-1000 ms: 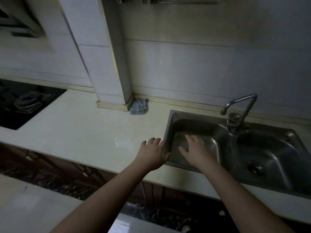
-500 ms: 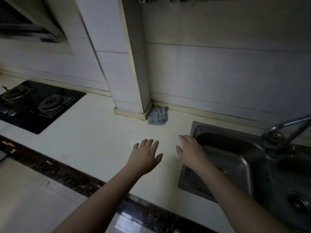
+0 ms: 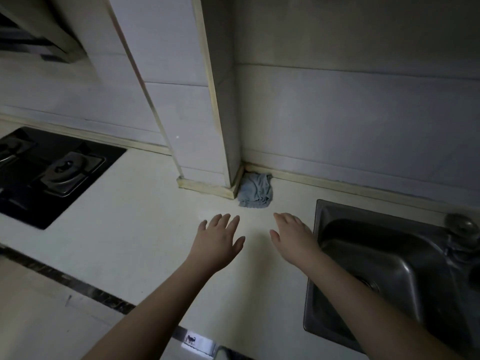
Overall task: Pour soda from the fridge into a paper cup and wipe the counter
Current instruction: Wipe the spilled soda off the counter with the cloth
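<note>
Both hands, left hand (image 3: 217, 241) and right hand (image 3: 292, 237), moved nearer the cloth (image 3: 255, 190).

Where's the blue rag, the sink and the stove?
blue rag (image 3: 255, 191), head view, middle of the crumpled cloth.
sink (image 3: 319, 216), head view, left steel rim.
stove (image 3: 68, 168), head view, the near burner.

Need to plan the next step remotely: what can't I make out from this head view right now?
- Faucet: only its base shows; the right edge cuts off the spout.
- Sink: the right forearm covers part of the basin, and the right edge crops the rest.
- Stove: cut by the left edge.
- Fridge, soda, paper cup: out of view.
- Whether the left hand or right hand touches the counter: unclear.
- Cloth: dim; wetness unreadable.
</note>
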